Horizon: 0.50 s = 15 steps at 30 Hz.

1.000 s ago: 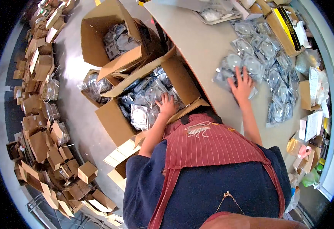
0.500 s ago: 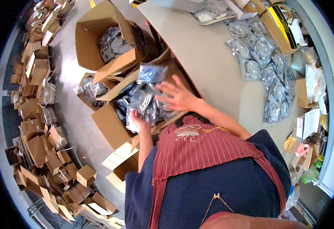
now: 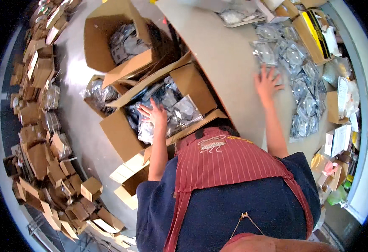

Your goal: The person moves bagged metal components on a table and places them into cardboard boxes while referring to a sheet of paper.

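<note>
My left hand [image 3: 154, 114] has its fingers spread over an open cardboard box [image 3: 121, 130], just above or touching the clear plastic packets [image 3: 186, 110] inside. Grey and dark contents show through the packets. On the table to the right, my right hand [image 3: 268, 86] reaches forward with fingers apart, at the near left edge of a spread of flat clear packets [image 3: 293, 54]. Each of those packets appears to hold a pale round part. Neither hand grips anything that I can see.
Another open carton [image 3: 96, 42] of packets stands beyond the box, with a smaller box of clear bags [image 3: 100, 94] beside it. A tray [image 3: 245, 20] sits on the far side of the table [image 3: 213, 50]. Many cardboard boxes [image 3: 37, 147] line the left.
My right hand has swung from over the box to the packets on the table. The packet that was in the air above the box is no longer there. My left hand has opened and risen slightly.
</note>
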Tool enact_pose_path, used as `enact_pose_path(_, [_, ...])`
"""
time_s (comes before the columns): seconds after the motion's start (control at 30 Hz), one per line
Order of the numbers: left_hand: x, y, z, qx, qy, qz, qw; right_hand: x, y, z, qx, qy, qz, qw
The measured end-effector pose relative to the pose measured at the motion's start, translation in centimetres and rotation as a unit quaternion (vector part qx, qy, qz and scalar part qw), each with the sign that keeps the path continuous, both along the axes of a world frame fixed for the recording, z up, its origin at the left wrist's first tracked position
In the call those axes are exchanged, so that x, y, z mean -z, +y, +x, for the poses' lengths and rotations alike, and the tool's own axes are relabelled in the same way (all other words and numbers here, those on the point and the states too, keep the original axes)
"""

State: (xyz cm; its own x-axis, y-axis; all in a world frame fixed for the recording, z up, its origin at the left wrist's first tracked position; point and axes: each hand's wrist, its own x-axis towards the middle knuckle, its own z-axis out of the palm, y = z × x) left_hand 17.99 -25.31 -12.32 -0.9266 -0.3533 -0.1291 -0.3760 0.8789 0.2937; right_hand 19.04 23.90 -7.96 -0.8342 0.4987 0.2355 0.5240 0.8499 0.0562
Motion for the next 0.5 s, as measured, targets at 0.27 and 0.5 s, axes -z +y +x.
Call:
enact_pose_path(0.27, [1.6, 1.5, -0.2, 0.091, -0.107, -0.041, 0.989, -4.1, -9.1, -1.2, -0.219, 0.003, -0.182, 0.959])
enact_pose_path(0.5, [3.1, -1.2, 3.6, 0.185, -0.147, -0.043, 0.971, -5.3, 2.1, -7.5, -0.201, -0.052, -0.181, 0.961])
